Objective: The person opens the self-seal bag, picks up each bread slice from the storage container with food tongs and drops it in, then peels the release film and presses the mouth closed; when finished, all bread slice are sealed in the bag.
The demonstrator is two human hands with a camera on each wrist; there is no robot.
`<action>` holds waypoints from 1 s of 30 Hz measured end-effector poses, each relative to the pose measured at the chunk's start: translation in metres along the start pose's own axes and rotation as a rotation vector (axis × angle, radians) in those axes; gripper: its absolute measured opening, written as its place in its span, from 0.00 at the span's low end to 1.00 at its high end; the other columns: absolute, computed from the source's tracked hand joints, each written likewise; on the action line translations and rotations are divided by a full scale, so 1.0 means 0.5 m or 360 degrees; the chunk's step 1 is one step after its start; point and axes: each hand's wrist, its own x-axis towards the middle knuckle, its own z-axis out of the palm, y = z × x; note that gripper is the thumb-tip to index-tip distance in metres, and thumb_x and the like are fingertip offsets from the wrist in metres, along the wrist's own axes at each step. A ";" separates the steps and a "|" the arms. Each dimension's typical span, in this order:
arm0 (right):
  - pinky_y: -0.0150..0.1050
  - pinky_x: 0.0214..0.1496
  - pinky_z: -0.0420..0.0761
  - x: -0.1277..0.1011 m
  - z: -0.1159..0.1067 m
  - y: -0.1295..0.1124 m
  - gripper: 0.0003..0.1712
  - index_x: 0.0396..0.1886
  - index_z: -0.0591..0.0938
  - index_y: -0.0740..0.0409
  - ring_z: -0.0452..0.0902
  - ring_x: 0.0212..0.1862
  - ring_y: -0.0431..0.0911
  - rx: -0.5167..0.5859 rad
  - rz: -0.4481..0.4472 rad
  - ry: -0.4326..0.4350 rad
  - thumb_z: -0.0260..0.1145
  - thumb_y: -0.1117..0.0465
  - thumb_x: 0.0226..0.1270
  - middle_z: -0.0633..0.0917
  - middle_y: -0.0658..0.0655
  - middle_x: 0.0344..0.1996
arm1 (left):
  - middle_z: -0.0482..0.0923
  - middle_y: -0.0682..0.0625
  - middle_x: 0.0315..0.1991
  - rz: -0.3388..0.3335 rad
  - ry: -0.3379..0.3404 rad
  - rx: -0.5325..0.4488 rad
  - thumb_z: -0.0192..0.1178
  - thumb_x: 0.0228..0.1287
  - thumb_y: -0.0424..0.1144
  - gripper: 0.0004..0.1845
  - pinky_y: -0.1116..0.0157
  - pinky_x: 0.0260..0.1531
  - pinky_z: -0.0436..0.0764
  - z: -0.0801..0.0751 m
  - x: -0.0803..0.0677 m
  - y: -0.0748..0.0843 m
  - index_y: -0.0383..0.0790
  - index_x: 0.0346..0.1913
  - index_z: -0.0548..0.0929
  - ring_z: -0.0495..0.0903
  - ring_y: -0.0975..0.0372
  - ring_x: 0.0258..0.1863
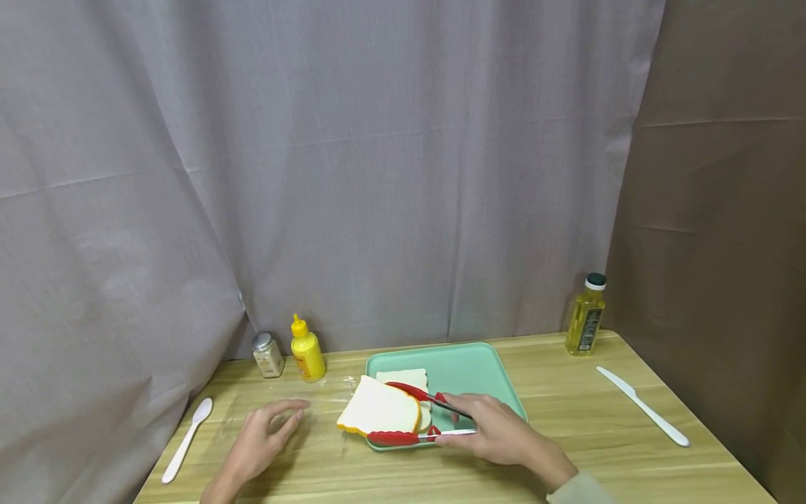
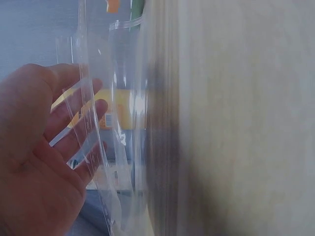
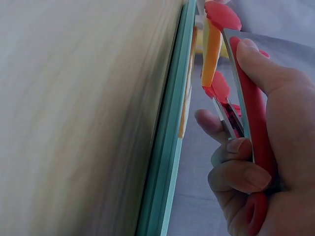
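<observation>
Hands: my right hand (image 1: 500, 427) grips red tongs (image 1: 412, 414); my left hand (image 1: 261, 437) lies relaxed, fingers spread, on a clear plastic bag (image 2: 106, 147).
Tongs: I see them clamped on a bread slice (image 1: 380, 408), tilted over the green tray's (image 1: 478, 367) left rim.
Tray: mid-table, toward the back edge.
Bag: front-left of the tray.

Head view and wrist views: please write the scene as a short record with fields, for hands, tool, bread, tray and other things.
right hand: grips red tongs
tongs: clamp a bread slice at the tray's left edge
second slice: lies flat in the tray
tray: mint green, on the wooden table
left hand: fingers relaxed, touching a clear plastic bag
back left: shaker, yellow squeeze bottle
back right: oil bottle
far left: white spoon
right: white knife
</observation>
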 end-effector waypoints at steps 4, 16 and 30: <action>0.30 0.42 0.75 0.009 0.005 -0.007 0.43 0.72 0.83 0.50 0.78 0.41 0.39 0.0017 -0.0029 -0.0026 0.69 0.27 0.70 0.85 0.43 0.37 | 0.92 0.56 0.57 -0.0032 -0.0026 -0.0021 0.71 0.74 0.35 0.11 0.46 0.64 0.86 -0.001 0.000 0.000 0.46 0.55 0.92 0.89 0.52 0.61; 0.27 0.36 0.73 0.032 0.020 -0.026 0.43 0.72 0.82 0.51 0.79 0.38 0.40 0.0069 -0.0080 -0.0080 0.69 0.27 0.70 0.86 0.43 0.36 | 0.92 0.52 0.57 -0.0006 0.0004 -0.0012 0.71 0.74 0.35 0.12 0.45 0.63 0.87 -0.001 -0.001 -0.002 0.53 0.55 0.92 0.89 0.52 0.61; 0.33 0.46 0.80 0.065 0.039 -0.031 0.45 0.74 0.81 0.51 0.80 0.44 0.37 0.0059 -0.0078 -0.0149 0.68 0.25 0.70 0.86 0.38 0.39 | 0.92 0.57 0.57 0.0049 0.0012 -0.0046 0.70 0.74 0.34 0.12 0.45 0.63 0.87 -0.001 0.000 -0.002 0.47 0.57 0.92 0.90 0.52 0.60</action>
